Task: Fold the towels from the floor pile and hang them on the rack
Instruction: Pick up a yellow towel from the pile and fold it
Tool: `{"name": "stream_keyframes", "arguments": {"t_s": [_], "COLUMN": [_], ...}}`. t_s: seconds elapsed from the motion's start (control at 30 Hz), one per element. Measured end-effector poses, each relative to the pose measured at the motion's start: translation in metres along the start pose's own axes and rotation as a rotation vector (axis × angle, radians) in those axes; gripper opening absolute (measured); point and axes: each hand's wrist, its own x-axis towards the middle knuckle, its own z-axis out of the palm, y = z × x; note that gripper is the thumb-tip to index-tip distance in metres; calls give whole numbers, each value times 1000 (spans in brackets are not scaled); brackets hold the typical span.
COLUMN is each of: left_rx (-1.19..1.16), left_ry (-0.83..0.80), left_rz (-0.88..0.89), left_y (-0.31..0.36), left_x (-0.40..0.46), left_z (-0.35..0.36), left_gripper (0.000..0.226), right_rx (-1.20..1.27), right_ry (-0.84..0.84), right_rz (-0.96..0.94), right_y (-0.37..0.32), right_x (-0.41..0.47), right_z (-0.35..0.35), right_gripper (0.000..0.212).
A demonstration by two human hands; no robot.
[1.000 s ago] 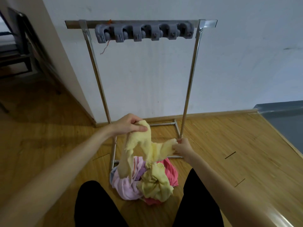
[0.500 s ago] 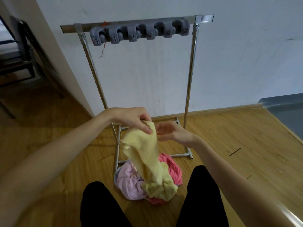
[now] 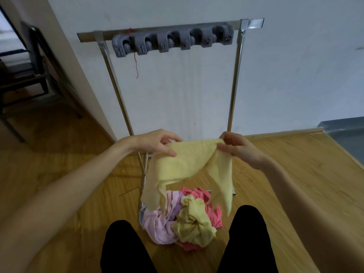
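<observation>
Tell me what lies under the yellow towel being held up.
Below the held yellow towel sits the floor pile: a pink, a lilac, a red and another yellow cloth. The towel's hanging ends cover parts of the pile and the rack's base.

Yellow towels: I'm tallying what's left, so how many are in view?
2: one yellow towel held between both hands, another crumpled on the floor pile. More may be buried.

Yellow towel (image 3: 183,164) spread above crumpled floor pile (image 3: 181,219); metal rack (image 3: 234,79) behind.
</observation>
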Motion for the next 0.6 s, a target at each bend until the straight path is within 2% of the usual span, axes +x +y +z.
{"name": "stream_keyframes", "arguments": {"t_s": [0.07,0.17,0.23,0.37,0.47,0.6], "left_rx": [-13,125,317,711,797,877], "left_ry": [-19,-44,-40,-31,-35,8], "left_rz": [14,58,74,-100,-166,-184], "left_y": [3,17,26,27,36,55], "left_x": [2,10,20,42,55,67], "left_z": [-5,-12,-18,-35,-45,-63], "left_gripper": [51,40,35,50,50,59], "right_rx": [-10,-208,-379,-626,-790,-877], "right_ry": [45,-35,-82,-175,-203,-161], "right_rz": [-25,-95,-156,-155,-102,-90], "right_y": [1,-12,-25,-34,-32,-46], "right_x": [2,10,19,45,67,89], "right_z": [-11,-26,-32,-35,-40,-62], "right_gripper": [14,22,26,32,48,52]}}
